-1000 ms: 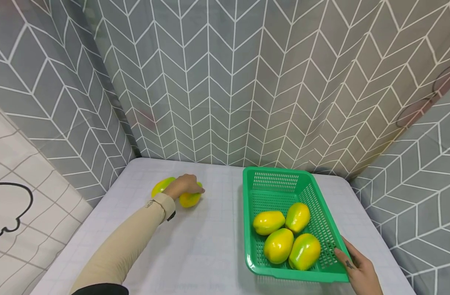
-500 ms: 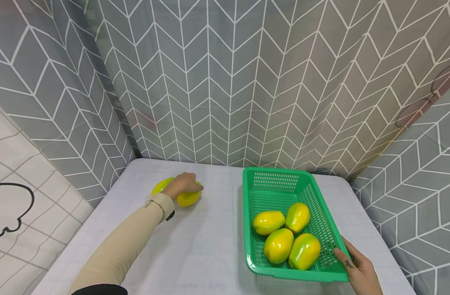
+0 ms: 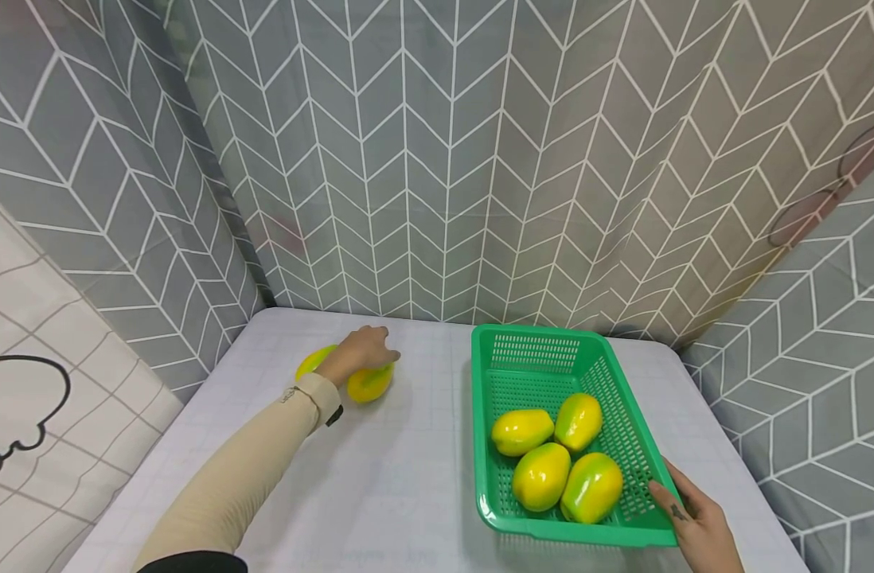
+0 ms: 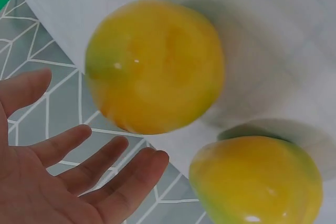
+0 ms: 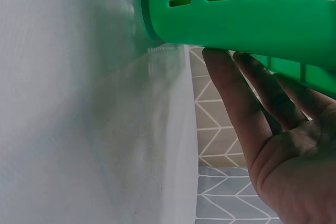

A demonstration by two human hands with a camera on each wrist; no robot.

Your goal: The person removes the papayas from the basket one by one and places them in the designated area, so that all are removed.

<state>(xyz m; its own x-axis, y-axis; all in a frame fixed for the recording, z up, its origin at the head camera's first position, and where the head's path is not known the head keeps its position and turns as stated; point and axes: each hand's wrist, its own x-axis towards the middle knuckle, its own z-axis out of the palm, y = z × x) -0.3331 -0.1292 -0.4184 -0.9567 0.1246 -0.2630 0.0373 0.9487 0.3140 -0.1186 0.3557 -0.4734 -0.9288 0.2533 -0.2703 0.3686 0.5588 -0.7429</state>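
Observation:
On the left of the table, two glossy yellow-green mangoes lie side by side in the head view, the left mango (image 3: pixel 311 361) partly covered by the wrist and the right mango (image 3: pixel 369 385) just below the fingers. My left hand (image 3: pixel 363 350) hovers over them. In the left wrist view the hand (image 4: pixel 89 182) has its fingers spread, with a gap between them and the nearer mango (image 4: pixel 155 66). My right hand (image 3: pixel 698 517) holds the green basket (image 3: pixel 483 446) at its near right corner, thumb over the rim and fingers (image 5: pixel 231 93) beneath it.
Several more mangoes (image 3: pixel 541 477) sit together in the near half of the slotted basket. A white cloth covers the table (image 3: pixel 408 493). Grey chevron-patterned curtains (image 3: pixel 437 159) rise behind and beside it.
My left hand has loosened from the right mango; its fingers have straightened and lifted slightly. The mango stays about where it was. The right hand and basket have not moved.

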